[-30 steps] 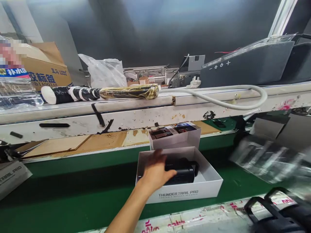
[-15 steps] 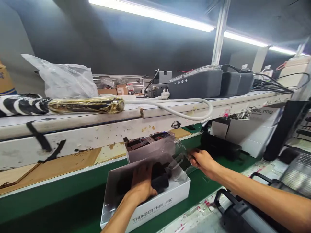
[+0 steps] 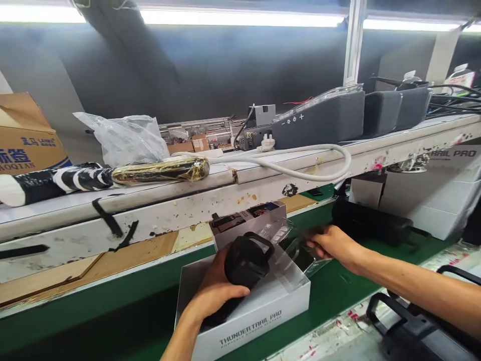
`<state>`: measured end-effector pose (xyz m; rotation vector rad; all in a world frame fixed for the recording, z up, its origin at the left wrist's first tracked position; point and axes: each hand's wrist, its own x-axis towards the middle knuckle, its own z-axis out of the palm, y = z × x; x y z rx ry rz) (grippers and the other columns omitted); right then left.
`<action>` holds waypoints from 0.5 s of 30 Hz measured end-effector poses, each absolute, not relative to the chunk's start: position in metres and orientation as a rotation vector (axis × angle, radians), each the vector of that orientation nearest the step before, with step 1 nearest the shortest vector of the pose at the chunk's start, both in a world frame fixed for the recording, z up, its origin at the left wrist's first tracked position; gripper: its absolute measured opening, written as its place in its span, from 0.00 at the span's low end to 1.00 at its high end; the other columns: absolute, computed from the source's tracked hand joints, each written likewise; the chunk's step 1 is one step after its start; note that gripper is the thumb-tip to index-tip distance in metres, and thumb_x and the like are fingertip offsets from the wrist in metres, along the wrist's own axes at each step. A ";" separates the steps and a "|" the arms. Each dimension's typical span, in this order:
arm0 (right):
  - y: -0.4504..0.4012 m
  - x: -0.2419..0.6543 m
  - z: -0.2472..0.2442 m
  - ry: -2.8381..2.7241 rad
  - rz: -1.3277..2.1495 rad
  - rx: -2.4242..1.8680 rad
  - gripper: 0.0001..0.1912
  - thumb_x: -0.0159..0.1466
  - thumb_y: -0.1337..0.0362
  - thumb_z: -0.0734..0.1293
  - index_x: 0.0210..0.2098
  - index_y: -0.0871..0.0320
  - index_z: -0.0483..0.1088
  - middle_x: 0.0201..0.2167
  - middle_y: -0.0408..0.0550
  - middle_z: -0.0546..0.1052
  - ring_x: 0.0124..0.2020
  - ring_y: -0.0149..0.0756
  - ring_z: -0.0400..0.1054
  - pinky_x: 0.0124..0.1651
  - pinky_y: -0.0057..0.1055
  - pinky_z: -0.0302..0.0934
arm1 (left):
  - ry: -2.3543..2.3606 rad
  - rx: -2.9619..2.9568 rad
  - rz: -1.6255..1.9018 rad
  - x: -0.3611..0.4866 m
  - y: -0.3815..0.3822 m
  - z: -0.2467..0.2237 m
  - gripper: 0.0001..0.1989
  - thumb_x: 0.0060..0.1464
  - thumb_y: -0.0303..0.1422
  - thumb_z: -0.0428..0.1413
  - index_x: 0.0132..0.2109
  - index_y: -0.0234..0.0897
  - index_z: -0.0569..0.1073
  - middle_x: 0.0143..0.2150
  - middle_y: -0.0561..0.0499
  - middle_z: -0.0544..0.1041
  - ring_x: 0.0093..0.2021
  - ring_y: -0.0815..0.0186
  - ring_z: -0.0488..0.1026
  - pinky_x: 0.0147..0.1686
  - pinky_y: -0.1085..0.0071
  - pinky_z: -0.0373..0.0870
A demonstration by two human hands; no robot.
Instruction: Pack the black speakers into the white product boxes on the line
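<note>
Left hand [image 3: 214, 293] cupped upward, right hand [image 3: 332, 245] curled, reaching leftward

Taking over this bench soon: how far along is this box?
Done: the white cardboard box is open, its printed lid behind it. In hand: the left hand grips a black speaker over it; the right hand holds clear plastic film. Remaining: another black speaker lies on the green bench.

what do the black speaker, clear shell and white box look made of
The black speaker looks like matte rubberised plastic or fabric: dull, no glare, hard to tell. The clear shell looks like moulded plastic, see-through with glossy creases. The white box seems coated card, smooth with crisp folds.
</note>
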<state>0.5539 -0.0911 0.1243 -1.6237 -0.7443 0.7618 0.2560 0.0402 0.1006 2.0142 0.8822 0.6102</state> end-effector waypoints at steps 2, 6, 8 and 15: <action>-0.087 0.549 0.122 -0.686 0.810 -1.624 0.12 0.70 0.67 0.63 0.29 0.62 0.66 0.23 0.44 0.71 0.17 0.22 0.58 0.19 0.20 0.52 | 0.848 1.971 0.613 0.250 0.041 0.100 0.54 0.41 0.31 0.68 0.73 0.49 0.54 0.68 0.51 0.68 0.67 0.53 0.65 0.68 0.60 0.62; -0.073 0.533 0.107 -0.692 0.957 -1.629 0.10 0.71 0.66 0.63 0.33 0.62 0.67 0.26 0.47 0.74 0.17 0.26 0.64 0.18 0.23 0.56 | 0.888 1.991 0.593 0.246 0.040 0.102 0.55 0.42 0.32 0.68 0.74 0.49 0.51 0.69 0.50 0.67 0.67 0.53 0.65 0.67 0.60 0.63; -0.068 0.526 0.100 -0.710 1.010 -1.621 0.07 0.70 0.65 0.65 0.35 0.62 0.67 0.26 0.46 0.74 0.17 0.28 0.65 0.19 0.24 0.58 | 0.955 2.118 0.525 0.251 0.039 0.101 0.57 0.39 0.32 0.70 0.73 0.49 0.52 0.71 0.50 0.63 0.68 0.53 0.63 0.68 0.62 0.61; -0.064 0.526 0.108 -1.294 0.596 -2.087 0.14 0.70 0.61 0.63 0.52 0.59 0.70 0.45 0.55 0.79 0.42 0.45 0.76 0.40 0.36 0.69 | 1.107 2.550 0.285 0.276 0.035 0.096 0.58 0.35 0.27 0.72 0.73 0.40 0.57 0.72 0.42 0.61 0.68 0.47 0.62 0.68 0.58 0.61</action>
